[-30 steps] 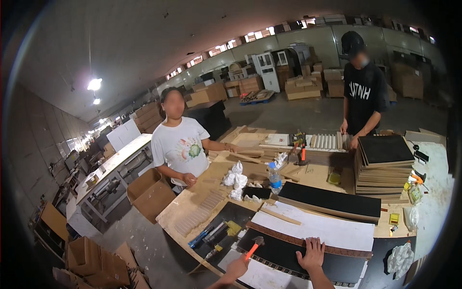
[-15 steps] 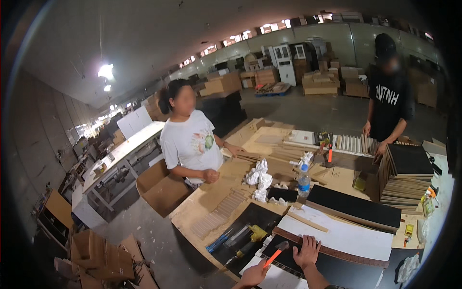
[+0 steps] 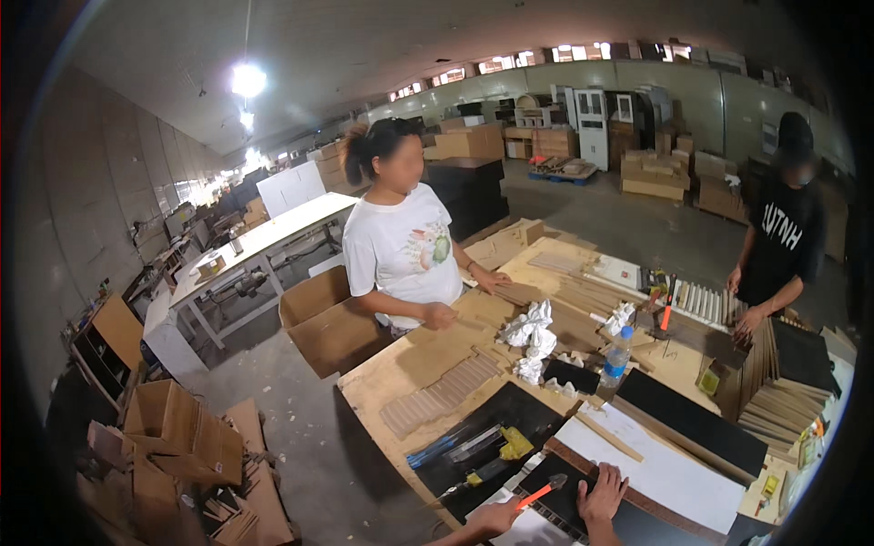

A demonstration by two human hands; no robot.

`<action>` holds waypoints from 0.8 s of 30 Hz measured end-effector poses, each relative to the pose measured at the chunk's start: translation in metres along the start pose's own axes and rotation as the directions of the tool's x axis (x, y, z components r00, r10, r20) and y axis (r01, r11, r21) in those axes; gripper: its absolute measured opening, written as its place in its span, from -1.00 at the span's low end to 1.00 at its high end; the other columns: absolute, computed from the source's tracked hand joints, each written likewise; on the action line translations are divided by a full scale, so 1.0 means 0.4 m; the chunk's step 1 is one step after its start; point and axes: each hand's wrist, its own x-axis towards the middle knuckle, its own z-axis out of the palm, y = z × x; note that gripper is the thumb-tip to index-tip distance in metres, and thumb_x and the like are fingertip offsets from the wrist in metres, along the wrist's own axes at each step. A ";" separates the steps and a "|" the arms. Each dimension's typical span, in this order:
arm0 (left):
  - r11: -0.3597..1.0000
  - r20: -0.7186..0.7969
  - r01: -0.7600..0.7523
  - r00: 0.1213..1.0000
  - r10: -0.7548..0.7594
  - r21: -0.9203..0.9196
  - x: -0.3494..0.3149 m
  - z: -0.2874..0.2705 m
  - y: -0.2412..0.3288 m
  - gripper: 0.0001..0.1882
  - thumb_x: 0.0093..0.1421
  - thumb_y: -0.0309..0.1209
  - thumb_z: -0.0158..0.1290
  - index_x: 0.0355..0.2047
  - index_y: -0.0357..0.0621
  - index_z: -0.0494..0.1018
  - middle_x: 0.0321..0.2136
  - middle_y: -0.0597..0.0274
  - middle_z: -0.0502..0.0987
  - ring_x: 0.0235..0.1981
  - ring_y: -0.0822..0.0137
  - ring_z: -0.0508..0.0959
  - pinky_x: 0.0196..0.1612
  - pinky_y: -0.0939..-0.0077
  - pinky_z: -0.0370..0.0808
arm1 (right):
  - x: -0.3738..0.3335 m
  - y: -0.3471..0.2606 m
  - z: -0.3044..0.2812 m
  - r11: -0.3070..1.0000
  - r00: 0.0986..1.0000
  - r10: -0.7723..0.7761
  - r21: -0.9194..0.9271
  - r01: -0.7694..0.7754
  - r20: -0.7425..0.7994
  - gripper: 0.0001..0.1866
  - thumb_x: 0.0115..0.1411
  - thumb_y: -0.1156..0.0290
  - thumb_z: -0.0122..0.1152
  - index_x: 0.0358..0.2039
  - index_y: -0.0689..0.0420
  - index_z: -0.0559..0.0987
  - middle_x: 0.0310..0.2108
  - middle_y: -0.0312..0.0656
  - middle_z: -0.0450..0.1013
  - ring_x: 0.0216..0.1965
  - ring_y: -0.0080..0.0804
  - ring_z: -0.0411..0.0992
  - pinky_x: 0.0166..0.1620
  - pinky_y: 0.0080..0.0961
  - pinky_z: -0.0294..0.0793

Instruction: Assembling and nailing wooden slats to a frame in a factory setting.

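Note:
My left hand [image 3: 494,518] is wrapped round the orange handle of a hammer [image 3: 541,492]. Its dark head lies over a black panel [image 3: 546,471] just left of my other hand. My right hand [image 3: 602,494] rests palm down, fingers stretched, on the black panel and across its brown edge strip [image 3: 583,458]. Beyond the strip lies a white sheet [image 3: 628,460] with a thin wooden strip [image 3: 610,434] on it. To the left, a yellow-and-black tool [image 3: 514,443] and a blue-handled tool [image 3: 430,452] lie on a dark board.
A water bottle [image 3: 615,359], crumpled white wrapping [image 3: 531,337] and a long black board [image 3: 692,423] stand farther back. A co-worker in white [image 3: 405,246] is across the table; another in black [image 3: 781,227] handles stacked panels [image 3: 783,414]. Cardboard boxes [image 3: 182,428] sit on the floor at left.
The whole view has swung, shifting the scene toward the right. My left hand still grips the hammer, my right hand still lies flat on the panel. The co-worker in white has turned the head.

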 end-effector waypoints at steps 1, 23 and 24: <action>0.999 0.009 -0.033 0.999 0.033 0.030 0.006 -0.001 -0.006 -0.58 0.33 -0.05 -0.28 0.01 -0.06 0.19 -0.45 -0.10 0.55 -0.37 -0.13 0.56 -0.37 -0.05 0.41 | 0.003 -0.005 -0.010 1.000 0.999 0.023 0.016 -0.024 0.033 -0.34 0.06 0.10 0.09 0.13 0.17 0.25 0.13 -0.07 0.23 0.27 -0.08 0.04 0.34 0.07 -0.24; 0.988 -0.251 -0.128 0.957 0.146 0.085 -0.094 -0.077 0.112 -0.61 0.32 -0.10 -0.25 0.04 0.06 0.33 -0.48 -0.12 0.53 -0.47 -0.15 0.52 -0.44 0.00 0.40 | -0.052 0.149 0.016 0.978 0.956 -0.135 0.121 0.171 -0.262 -0.38 -0.02 0.18 0.20 0.06 0.14 0.34 0.10 -0.01 0.22 0.18 0.04 0.13 0.25 0.20 -0.13; 0.985 -0.286 -0.156 0.943 0.170 0.070 -0.100 -0.080 0.123 -0.63 0.31 -0.10 -0.22 0.00 0.02 0.35 -0.50 -0.10 0.53 -0.48 -0.15 0.52 -0.45 -0.01 0.40 | -0.092 0.180 -0.023 0.991 0.959 -0.094 0.064 0.115 -0.268 -0.35 -0.04 0.16 0.21 0.06 0.15 0.33 0.11 0.03 0.20 0.19 0.08 0.11 0.25 0.22 -0.15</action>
